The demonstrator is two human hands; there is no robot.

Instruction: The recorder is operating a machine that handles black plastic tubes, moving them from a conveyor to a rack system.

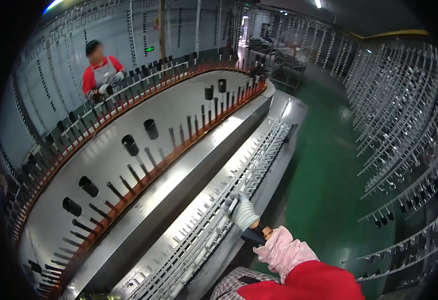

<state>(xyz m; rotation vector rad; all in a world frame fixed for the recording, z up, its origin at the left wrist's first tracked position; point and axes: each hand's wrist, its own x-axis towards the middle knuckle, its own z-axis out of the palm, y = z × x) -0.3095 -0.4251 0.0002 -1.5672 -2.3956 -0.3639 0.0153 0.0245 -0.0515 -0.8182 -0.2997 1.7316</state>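
The long grey metal tray (275, 186) borders open green floor (324, 165) along its right edge. Six black cylindrical cups (130, 145) line the near conveyor side. The right hand, in a pale knit glove (244, 214), contacts the white, pegged metal racks (206, 245) inside the tray; clamping cannot be determined. Left-hand state cannot be determined. The racks' long axis runs lower left to upper right.

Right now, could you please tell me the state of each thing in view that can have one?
Right hand: gloved, at the racks; grip unclear
Racks: lying along the bench
Black cups: raised on supports
Thin posts: many without cups
Hanging racks: suspended, carrying small parts
Ceiling light: lit
Green sign: lit
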